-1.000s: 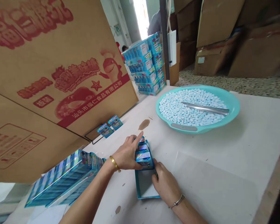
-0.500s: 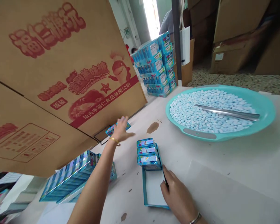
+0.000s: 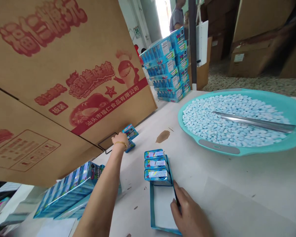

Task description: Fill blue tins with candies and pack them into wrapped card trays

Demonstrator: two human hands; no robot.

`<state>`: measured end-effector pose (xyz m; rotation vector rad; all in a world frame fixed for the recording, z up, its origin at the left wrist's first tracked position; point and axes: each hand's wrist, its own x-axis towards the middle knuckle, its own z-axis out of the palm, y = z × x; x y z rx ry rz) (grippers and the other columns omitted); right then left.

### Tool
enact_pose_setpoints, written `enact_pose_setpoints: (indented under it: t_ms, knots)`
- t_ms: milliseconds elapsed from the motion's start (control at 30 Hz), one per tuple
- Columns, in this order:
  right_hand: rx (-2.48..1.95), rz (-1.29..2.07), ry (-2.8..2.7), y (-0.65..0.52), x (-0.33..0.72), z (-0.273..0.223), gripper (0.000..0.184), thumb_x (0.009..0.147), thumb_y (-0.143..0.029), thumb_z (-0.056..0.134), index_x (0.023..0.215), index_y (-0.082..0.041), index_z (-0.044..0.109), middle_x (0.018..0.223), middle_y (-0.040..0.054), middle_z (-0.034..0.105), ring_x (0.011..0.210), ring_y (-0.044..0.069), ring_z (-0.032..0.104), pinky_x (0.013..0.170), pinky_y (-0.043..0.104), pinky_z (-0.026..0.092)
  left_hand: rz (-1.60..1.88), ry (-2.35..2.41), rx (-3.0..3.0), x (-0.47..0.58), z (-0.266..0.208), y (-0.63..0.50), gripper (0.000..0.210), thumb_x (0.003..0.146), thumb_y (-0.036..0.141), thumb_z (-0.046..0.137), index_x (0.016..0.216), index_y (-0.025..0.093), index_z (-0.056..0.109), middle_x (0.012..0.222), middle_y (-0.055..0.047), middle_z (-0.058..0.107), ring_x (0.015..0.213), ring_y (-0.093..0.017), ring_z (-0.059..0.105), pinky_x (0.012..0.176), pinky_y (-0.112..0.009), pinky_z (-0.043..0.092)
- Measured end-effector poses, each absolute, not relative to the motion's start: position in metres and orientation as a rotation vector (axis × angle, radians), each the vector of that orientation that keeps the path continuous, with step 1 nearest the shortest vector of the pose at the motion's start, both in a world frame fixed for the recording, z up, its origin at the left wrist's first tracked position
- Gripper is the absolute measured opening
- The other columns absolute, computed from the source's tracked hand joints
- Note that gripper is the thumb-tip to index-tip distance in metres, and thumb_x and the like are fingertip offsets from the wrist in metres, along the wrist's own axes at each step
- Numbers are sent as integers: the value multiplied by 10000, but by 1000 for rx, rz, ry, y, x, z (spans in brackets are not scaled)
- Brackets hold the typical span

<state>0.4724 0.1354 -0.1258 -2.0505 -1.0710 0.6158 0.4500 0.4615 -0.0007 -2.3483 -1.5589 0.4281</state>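
My left hand (image 3: 119,139) is at the foot of a large carton, its fingers curled on the end of a small blue tin (image 3: 130,146) that shows past the wrist. Its fingertips are partly hidden. A second blue tin (image 3: 130,131) lies just beyond. My right hand (image 3: 188,209) pinches the right wall of a shallow blue tray (image 3: 152,207) between thumb and fingers. Three blue tins (image 3: 157,173) with shiny strips on top stand in a row at the tray's far end; the near part shows its white bottom.
A large printed carton (image 3: 93,75) stands on the left. Wrapped blue packs (image 3: 167,65) are stacked at the back, more packs (image 3: 71,187) at left. A turquoise basin (image 3: 209,145) of pale blue candies holds a metal scoop (image 3: 256,121). A person (image 3: 177,18) stands beyond.
My left hand has gone from spread fingers over the tins to curled fingers on one, which has shifted. My right hand stays on the tray. The view has shifted slightly.
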Motion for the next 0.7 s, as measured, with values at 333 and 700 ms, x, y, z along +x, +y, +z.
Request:
enact_pose_setpoints:
  t_ms: [333,700]
  knots:
    - [-2005,606,-1077,137,473,-140,524,869,-178,346,1382,-152,451,1210,120,621,968,217,663,715,272,556,326,-1243,-2505,475,2,494,708,669,361,708,1303,205,431,1341,-143,475,1233,-317,451,966,-398,404]
    - [-1978,557,-1012,135,475,-121,522,837,-209,383,1342,-122,482,1198,135,626,1011,240,638,819,319,533,139,-1444,-2535,479,-10,474,848,510,475,789,1211,126,463,1217,-173,523,1149,-358,502,959,-434,381]
